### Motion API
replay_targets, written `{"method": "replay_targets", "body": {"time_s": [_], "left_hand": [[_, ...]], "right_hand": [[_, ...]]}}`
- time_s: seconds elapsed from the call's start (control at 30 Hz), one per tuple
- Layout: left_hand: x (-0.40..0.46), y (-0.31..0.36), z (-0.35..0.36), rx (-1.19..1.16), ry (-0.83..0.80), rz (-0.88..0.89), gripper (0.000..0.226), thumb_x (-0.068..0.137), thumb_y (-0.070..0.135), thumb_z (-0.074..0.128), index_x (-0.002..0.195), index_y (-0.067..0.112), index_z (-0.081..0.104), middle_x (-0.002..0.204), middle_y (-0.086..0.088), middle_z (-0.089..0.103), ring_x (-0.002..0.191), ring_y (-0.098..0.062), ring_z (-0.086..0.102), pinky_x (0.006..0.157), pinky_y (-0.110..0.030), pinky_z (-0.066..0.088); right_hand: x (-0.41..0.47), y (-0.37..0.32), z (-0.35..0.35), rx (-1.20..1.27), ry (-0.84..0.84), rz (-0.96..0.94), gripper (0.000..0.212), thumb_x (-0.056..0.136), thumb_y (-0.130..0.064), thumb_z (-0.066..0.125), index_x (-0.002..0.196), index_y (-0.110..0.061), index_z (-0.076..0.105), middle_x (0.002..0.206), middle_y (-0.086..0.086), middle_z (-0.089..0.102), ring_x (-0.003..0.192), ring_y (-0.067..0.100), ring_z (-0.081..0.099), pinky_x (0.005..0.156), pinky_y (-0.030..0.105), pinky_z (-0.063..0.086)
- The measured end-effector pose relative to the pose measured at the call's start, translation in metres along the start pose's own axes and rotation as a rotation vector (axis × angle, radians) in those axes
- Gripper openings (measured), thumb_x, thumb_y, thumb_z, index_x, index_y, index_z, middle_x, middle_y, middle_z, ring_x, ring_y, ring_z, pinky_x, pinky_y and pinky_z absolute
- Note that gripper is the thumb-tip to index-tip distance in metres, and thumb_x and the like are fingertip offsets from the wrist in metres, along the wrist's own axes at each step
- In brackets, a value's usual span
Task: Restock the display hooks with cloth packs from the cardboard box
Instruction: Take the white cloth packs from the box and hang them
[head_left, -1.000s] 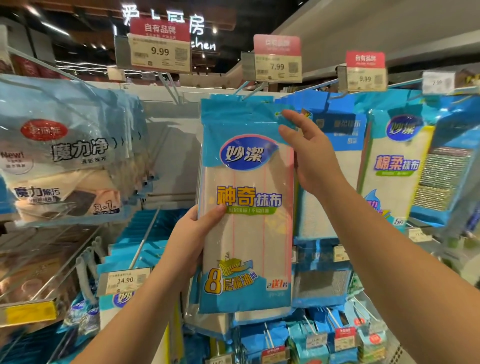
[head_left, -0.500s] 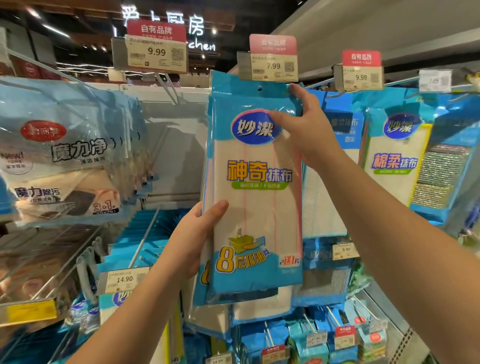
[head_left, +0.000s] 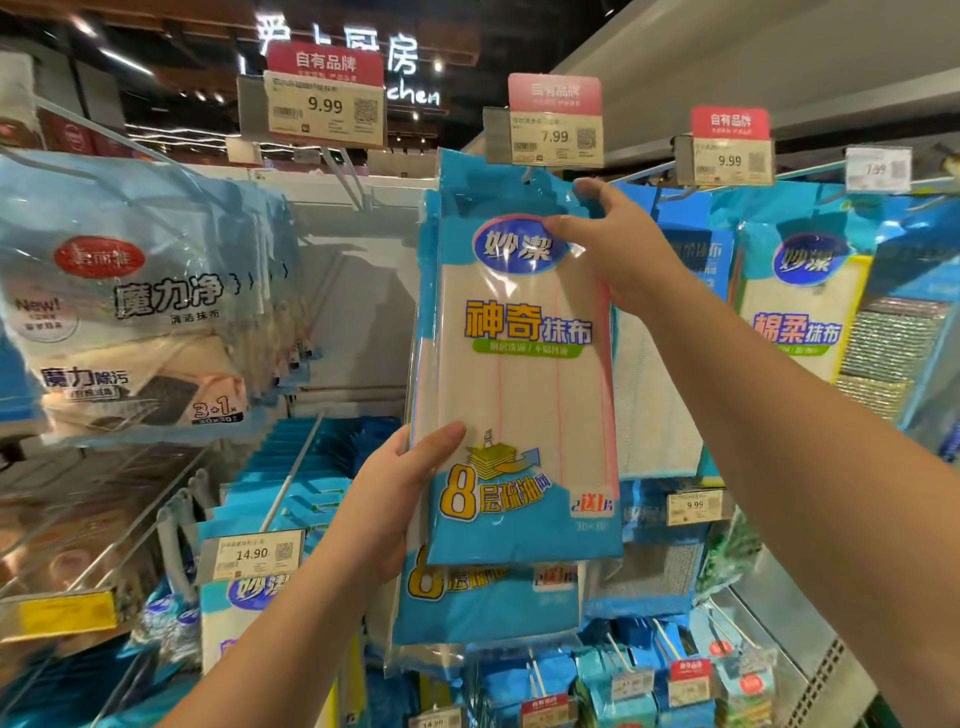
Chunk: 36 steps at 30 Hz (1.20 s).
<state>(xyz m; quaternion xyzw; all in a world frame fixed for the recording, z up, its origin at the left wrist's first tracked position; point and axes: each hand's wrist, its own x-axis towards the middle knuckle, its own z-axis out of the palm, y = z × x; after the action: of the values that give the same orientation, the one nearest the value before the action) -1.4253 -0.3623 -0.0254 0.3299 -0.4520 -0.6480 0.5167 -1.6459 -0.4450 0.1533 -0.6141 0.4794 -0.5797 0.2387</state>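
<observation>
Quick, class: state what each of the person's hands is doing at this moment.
Left hand: grips the lower left edge of the front cloth pack.
Right hand: pinches the same pack's top right, near its hang hole.

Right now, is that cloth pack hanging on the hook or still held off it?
Cannot tell. The cloth pack is upright, its top at the 7.99 tag; both hands grip it.

2 hands (head_left: 395, 499), 3 red-topped price tags (head_left: 555, 120), 1 held cloth pack (head_left: 524, 374).
</observation>
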Motion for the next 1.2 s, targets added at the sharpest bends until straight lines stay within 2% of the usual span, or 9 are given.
{"method": "replay_targets", "body": {"time_s": [0.1,0.2,0.3,0.47,0.63,0.8,0.9,0.97,1.2], "left_hand": [[0.002,0.001,0.006,0.002,0.050,0.022,0.048,0.086,0.033,0.070,0.126,0.012,0.056,0.109,-0.018,0.074,0.099,-0.040,0.072,0.093,-0.059,0.055],[0.006,0.003,0.013,-0.024,0.100,0.025,0.033,0.093,0.030,0.067,0.121,0.013,0.059,0.105,-0.017,0.076,0.095,-0.039,0.073,0.086,-0.056,0.058],[0.013,0.008,0.020,-0.048,0.145,0.037,0.025,0.094,0.029,0.067,0.115,0.015,0.063,0.101,-0.017,0.076,0.090,-0.038,0.074,0.082,-0.056,0.060],[0.029,0.015,0.028,-0.076,0.171,0.039,0.022,0.094,0.026,0.069,0.112,0.015,0.064,0.100,-0.017,0.077,0.090,-0.038,0.074,0.085,-0.059,0.058],[0.036,0.015,0.010,-0.035,0.174,0.051,0.046,0.088,0.041,0.075,0.124,0.016,0.064,0.110,-0.015,0.075,0.100,-0.036,0.073,0.093,-0.058,0.055],[0.023,0.010,-0.029,0.080,0.300,0.121,0.023,0.093,0.029,0.069,0.115,0.020,0.066,0.102,-0.007,0.078,0.091,-0.028,0.076,0.077,-0.047,0.060],[0.011,0.009,-0.054,0.187,0.421,0.159,0.023,0.091,0.034,0.072,0.111,0.024,0.067,0.097,-0.004,0.078,0.086,-0.028,0.076,0.077,-0.051,0.061],[0.003,0.009,-0.068,0.243,0.466,0.173,0.022,0.091,0.036,0.072,0.110,0.025,0.068,0.097,-0.003,0.078,0.087,-0.029,0.076,0.079,-0.056,0.060],[-0.012,0.013,-0.074,0.162,0.412,0.141,0.018,0.096,0.028,0.065,0.113,0.022,0.065,0.103,-0.008,0.077,0.093,-0.032,0.075,0.082,-0.056,0.059]], "right_hand": [[-0.012,0.002,0.005,-0.119,0.010,-0.003,0.079,0.078,-0.041,0.075,0.147,-0.028,0.038,0.145,0.003,0.042,0.115,0.019,0.059,0.092,0.042,0.056],[-0.042,0.012,0.013,-0.304,0.057,-0.050,0.076,0.088,-0.042,0.070,0.151,-0.027,0.029,0.151,0.005,0.029,0.124,0.015,0.044,0.106,0.035,0.041],[-0.077,0.036,0.020,-0.351,0.018,0.027,0.082,0.088,-0.045,0.069,0.154,-0.030,0.022,0.153,0.004,0.023,0.132,0.024,0.043,0.106,0.039,0.038],[-0.089,0.062,0.034,-0.512,-0.045,0.149,0.084,0.091,-0.055,0.059,0.157,-0.030,0.012,0.149,0.013,0.028,0.135,0.034,0.041,0.109,0.041,0.034],[-0.069,0.066,0.042,-0.571,-0.071,0.169,0.082,0.093,-0.053,0.057,0.157,-0.024,0.013,0.152,0.018,0.023,0.136,0.038,0.038,0.111,0.044,0.033],[-0.041,0.088,0.052,-0.582,-0.079,0.209,0.079,0.092,-0.052,0.058,0.155,-0.026,0.018,0.148,0.019,0.027,0.134,0.036,0.038,0.111,0.042,0.033],[-0.027,0.103,0.062,-0.602,-0.099,0.230,0.086,0.091,-0.053,0.060,0.157,-0.025,0.011,0.153,0.015,0.026,0.137,0.038,0.032,0.111,0.044,0.032],[-0.022,0.111,0.068,-0.611,-0.077,0.240,0.090,0.091,-0.051,0.062,0.158,-0.023,0.007,0.152,0.019,0.025,0.134,0.040,0.038,0.110,0.045,0.033],[-0.016,0.132,0.091,-0.632,0.021,0.199,0.091,0.095,-0.044,0.061,0.159,-0.022,0.000,0.157,0.024,0.021,0.138,0.038,0.038,0.112,0.043,0.034]]}}
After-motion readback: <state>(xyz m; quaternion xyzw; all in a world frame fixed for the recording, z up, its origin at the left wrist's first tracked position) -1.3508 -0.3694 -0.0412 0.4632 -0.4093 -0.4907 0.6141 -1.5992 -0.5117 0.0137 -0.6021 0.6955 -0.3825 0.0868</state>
